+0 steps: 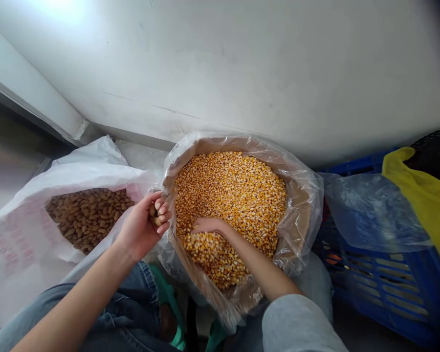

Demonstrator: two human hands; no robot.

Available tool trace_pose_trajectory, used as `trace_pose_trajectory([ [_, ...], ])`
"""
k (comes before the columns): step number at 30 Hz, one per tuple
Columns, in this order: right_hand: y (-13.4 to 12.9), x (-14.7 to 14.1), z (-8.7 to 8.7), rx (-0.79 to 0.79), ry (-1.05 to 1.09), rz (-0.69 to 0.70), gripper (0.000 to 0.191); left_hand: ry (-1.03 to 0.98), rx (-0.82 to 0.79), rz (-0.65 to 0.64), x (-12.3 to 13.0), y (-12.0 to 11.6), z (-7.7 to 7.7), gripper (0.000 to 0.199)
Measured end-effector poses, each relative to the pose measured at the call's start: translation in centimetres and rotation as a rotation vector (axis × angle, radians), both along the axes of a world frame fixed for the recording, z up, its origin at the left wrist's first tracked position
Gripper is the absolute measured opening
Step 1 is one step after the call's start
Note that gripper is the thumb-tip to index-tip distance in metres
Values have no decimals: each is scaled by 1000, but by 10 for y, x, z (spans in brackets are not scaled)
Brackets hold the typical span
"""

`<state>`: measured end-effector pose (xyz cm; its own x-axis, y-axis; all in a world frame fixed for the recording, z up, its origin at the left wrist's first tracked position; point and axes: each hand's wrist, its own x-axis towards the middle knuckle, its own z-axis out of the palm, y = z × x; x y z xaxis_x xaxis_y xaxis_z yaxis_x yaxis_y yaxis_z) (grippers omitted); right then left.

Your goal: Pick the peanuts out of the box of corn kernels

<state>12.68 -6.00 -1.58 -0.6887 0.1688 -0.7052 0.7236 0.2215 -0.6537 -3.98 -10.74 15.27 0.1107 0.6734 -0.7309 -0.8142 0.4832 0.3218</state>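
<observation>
Dried corn kernels (242, 190) in yellow, orange and cream are filling a wide, round-mouthed brown sack lined with clear crinkled plastic (301, 215), which is standing in the centre near a scuffed white wall (242, 73). The person's bare right hand (207, 226) is resting among the kernels in the left part of the sack; its fingers are disappearing into the grain, so one cannot tell how wide or narrow its grip is, or whether it is holding any. The bare left hand (154, 217) is hovering at the sack's left rim, palm upward, its fingers curling narrowly around a few small, lumpy, tan-brown pieces (154, 214). Left of that hand, a white sack with faded pink-red printing (44, 264) is lying open and containing many brown oval pieces (90, 215). A light grey fabric sleeve (297, 322) is covering the right arm near the elbow. Below the hands, blue denim trousers with a frayed hem (113, 318) are showing beside green footwear (162, 286). On the right, a dark blue slatted plastic crate (421, 274) is standing just beside the lined sack; a clear plastic bag (377, 210) is lying across it, while a bright yellow bag (421, 195) is draping down next to a black mesh basket (438, 154)
</observation>
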Motion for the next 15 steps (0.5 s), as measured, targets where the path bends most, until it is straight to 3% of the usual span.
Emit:
trace_pose_trajectory([
  [4,5,45,37,-61,-26,128,25,-20,10,-9,0,-1,-2,25],
  [6,21,73,58,-75,26,27,31,-28,8,-14,1,0,-3,25],
  [8,43,101,71,74,104,-272,36,-25,0,-14,3,1,-3,25],
  [10,66,124,71,377,186,-663,38,-24,-4,-13,4,1,-4,25],
  [12,85,140,58,681,251,-990,39,-27,-4,-10,4,1,-4,25],
  [15,103,144,27,928,249,-1207,44,-31,-11,-5,2,0,-4,26],
])
